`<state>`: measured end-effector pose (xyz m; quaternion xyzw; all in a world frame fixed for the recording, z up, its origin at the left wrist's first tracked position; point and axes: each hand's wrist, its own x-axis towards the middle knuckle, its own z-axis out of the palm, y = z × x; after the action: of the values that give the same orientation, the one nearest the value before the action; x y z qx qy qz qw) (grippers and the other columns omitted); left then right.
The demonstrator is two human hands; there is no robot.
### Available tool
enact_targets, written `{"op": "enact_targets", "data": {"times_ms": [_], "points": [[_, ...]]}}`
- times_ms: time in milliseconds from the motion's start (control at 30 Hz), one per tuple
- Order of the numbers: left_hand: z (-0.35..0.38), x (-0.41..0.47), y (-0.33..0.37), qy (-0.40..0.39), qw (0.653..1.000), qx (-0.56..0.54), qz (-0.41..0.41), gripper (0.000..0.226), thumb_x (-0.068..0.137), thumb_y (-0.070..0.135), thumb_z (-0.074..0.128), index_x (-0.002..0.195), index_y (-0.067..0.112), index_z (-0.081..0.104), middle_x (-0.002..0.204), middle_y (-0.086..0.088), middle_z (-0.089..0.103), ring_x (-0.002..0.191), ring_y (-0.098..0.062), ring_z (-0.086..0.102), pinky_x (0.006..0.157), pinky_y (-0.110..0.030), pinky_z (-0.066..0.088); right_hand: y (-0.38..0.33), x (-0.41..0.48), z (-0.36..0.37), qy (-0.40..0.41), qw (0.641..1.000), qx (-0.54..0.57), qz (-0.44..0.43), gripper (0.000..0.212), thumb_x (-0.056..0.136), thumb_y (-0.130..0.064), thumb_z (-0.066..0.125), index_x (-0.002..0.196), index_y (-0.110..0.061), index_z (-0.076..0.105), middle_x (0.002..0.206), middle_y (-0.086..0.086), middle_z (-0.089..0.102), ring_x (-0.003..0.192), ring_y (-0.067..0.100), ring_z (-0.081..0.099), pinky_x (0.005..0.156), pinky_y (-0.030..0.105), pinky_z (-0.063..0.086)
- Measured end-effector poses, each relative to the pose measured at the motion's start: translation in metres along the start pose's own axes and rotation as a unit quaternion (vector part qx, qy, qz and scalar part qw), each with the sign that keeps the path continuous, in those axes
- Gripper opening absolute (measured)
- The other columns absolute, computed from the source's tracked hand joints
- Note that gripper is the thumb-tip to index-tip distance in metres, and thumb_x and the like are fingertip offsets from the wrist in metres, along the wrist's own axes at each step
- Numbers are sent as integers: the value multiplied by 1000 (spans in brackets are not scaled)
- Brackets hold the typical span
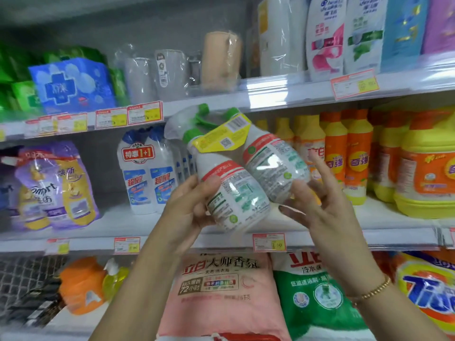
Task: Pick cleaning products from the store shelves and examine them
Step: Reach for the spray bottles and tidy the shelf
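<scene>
Nearest the camera, the left hand (pixel 189 207) grips the lower body of a shrink-wrapped twin pack of spray cleaner (pixel 236 193), thumb pressed across the printed label and fingers wrapped behind. The right hand (pixel 327 212), a bead bracelet (pixel 374 290) on its wrist, is spread and mostly straight; its thumb and fingertips touch the base of the right-hand bottle rather than closing round it. The pack is held in the air, tilted to the left, in front of the middle shelf (pixel 86 243) and clear of it. The back labels face the camera, so reading them looks like the step in hand. A yellow card tag (pixel 221 136) with a barcode bridges the two necks, and a green trigger sprayer (pixel 204 116) sticks out at the top. Two full bottles probably weigh a fair amount, and the glossy film looks slippery. The stiff bottle bodies are the sound place to hold; the tag and the trigger would likely bend or tear. Behind, to the left, stand white bottles with blue caps (pixel 147 178). To the right stand orange-and-yellow detergent bottles (pixel 344 153), and a pink washing-powder bag (pixel 221 291) lies below.
</scene>
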<state>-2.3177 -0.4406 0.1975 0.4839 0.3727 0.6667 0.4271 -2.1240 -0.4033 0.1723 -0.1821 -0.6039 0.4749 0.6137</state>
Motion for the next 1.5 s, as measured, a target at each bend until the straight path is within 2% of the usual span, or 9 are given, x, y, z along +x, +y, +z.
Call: {"op": "enact_targets", "data": {"times_ms": [133, 267, 400, 633, 767, 967, 1133, 1233, 1500], "points": [[17, -11, 5, 52, 996, 59, 30, 49, 59, 28, 77, 104, 11, 66, 93, -7, 74, 78, -18, 70, 54, -31, 54, 2, -19, 18, -25, 908, -401, -119, 89, 66, -72, 56, 144, -51, 18, 160, -3, 0, 145, 4, 7, 114, 24, 24], [46, -29, 12, 55, 992, 109, 26, 52, 56, 29, 79, 103, 9, 70, 92, -8, 75, 80, -18, 72, 64, -35, 59, 14, -31, 27, 8, 773, -599, -209, 119, 50, -55, 80, 145, -8, 26, 148, 21, 32, 138, 41, 27, 106, 54, 34], [60, -40, 17, 17, 988, 156, -2, 51, 59, 33, 75, 104, 12, 69, 93, -6, 75, 80, -18, 73, 65, -34, 60, 4, -35, 12, -8, 805, -552, -217, 118, 47, -39, 90, 142, -8, 26, 143, 15, 40, 133, 34, 40, 103, 47, 43], [49, -35, 22, -98, 979, 167, -59, 54, 71, 37, 77, 122, 30, 64, 115, 9, 70, 112, -12, 63, 94, -36, 50, -40, -47, -29, -38, 989, -143, -6, 59, 64, -17, 86, 117, -20, 60, 97, -11, 72, 87, 0, 68, 68, 8, 49], [31, -13, -3, 30, 988, 104, -111, 70, 57, 35, 76, 123, 17, 61, 120, -3, 67, 112, -20, 61, 82, -36, 54, -39, -51, -46, -39, 985, 79, 146, 54, 56, -39, 79, 100, -7, 73, 108, 18, 69, 104, 33, 65, 92, 43, 53], [24, -7, -29, -92, 957, -87, -262, 76, 29, 31, 99, 99, 10, 76, 107, -14, 70, 89, -25, 71, 76, -44, 59, -34, -61, -49, -28, 899, 352, 258, 89, 52, -34, 89, 129, -10, 52, 124, 25, 59, 114, 46, 56, 92, 69, 39], [40, -7, -47, -83, 961, -40, -259, 91, 36, 46, 94, 114, 7, 67, 113, -14, 68, 96, -25, 67, 73, -42, 60, -15, -68, -78, -63, 890, 349, 287, 91, 62, -39, 83, 138, -10, 42, 132, 27, 52, 122, 47, 49, 103, 66, 33], [59, -12, -59, -42, 971, 30, -233, 46, 65, 38, 74, 101, 11, 66, 95, -11, 69, 76, -19, 68, 60, -33, 60, 3, -73, -104, -87, 891, 332, 297, 96, 61, -41, 84, 138, -8, 38, 134, 28, 50, 123, 44, 49, 103, 60, 37], [96, -22, -116, -106, 966, 200, -124, 41, 61, 16, 75, 101, 11, 66, 91, 0, 74, 80, -13, 70, 70, -24, 53, 50, -84, -207, -112, 917, 12, 382, 68, 59, -30, 88, 118, -9, 62, 121, 18, 64, 111, 28, 62, 91, 34, 53]]}}
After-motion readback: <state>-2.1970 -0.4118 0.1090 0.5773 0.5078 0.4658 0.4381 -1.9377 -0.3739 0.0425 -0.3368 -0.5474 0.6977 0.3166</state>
